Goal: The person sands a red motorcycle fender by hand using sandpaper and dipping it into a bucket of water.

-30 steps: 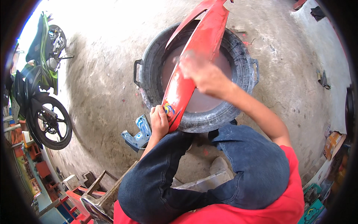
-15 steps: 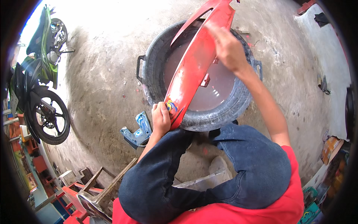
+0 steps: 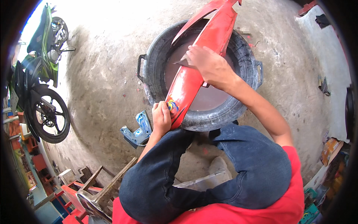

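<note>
A long red motorcycle body panel [image 3: 182, 85] lies slanted across a black tub [image 3: 214, 123] that holds cloudy, pinkish-grey water [image 3: 209, 100]. Its lower end, which bears a colourful sticker, is by my knees, and its forked end reaches past the tub's far rim. My left hand [image 3: 161, 117] grips the lower end at the left edge, fingers closed. Midway up the panel, my right hand [image 3: 210, 67] presses a thin dark piece of sandpaper [image 3: 186, 64] flat against the red surface. Most of the sandpaper is hidden under the palm; one corner sticks out at the left.
A blue-and-white plastic part [image 3: 140, 128] lies on the concrete floor left of the tub. At the far left stands a green-and-black motorcycle [image 3: 46, 63]. Wooden and red furniture [image 3: 93, 188] crowds the lower left. A pale wall [image 3: 324, 71] runs along the right.
My right hand has slid down the panel toward me and to the left, and the sandpaper's corner now shows. The left hand stays put; the panel's far end has shifted slightly.
</note>
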`<state>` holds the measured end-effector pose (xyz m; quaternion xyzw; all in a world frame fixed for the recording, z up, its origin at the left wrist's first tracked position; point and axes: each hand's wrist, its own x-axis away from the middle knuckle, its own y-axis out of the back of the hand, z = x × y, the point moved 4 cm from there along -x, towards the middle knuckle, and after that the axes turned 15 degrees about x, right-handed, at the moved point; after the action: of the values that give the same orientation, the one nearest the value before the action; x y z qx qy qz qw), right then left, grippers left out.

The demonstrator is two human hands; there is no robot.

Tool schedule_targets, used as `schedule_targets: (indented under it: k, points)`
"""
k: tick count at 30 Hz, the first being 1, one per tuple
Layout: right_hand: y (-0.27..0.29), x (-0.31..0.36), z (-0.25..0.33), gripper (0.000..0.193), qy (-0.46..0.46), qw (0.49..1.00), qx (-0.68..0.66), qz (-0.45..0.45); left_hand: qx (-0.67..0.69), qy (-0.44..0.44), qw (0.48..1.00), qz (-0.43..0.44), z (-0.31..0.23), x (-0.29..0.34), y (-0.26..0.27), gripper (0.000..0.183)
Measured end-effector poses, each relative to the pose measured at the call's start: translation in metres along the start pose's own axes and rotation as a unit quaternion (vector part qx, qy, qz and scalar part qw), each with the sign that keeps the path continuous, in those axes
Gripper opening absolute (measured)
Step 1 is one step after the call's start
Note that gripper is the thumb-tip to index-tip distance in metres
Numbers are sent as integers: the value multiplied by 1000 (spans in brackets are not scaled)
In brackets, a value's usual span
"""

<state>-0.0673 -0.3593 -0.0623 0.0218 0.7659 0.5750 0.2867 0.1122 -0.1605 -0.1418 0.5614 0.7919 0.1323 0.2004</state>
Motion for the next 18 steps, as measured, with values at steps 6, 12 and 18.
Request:
schedule_targets:
  k: [6,12,18]
  points:
    - [14,13,28,44,41,999,-7,-10,6,10,1000,3,6,-1,-2,33]
    - [15,30,54,42,111,991,-29,-65,8,1,1000,-2,2,-2,-4,33]
    - [39,-1,-19,37,-3,995,-50,-86,2,-1,1000,-9,5,1,3,34]
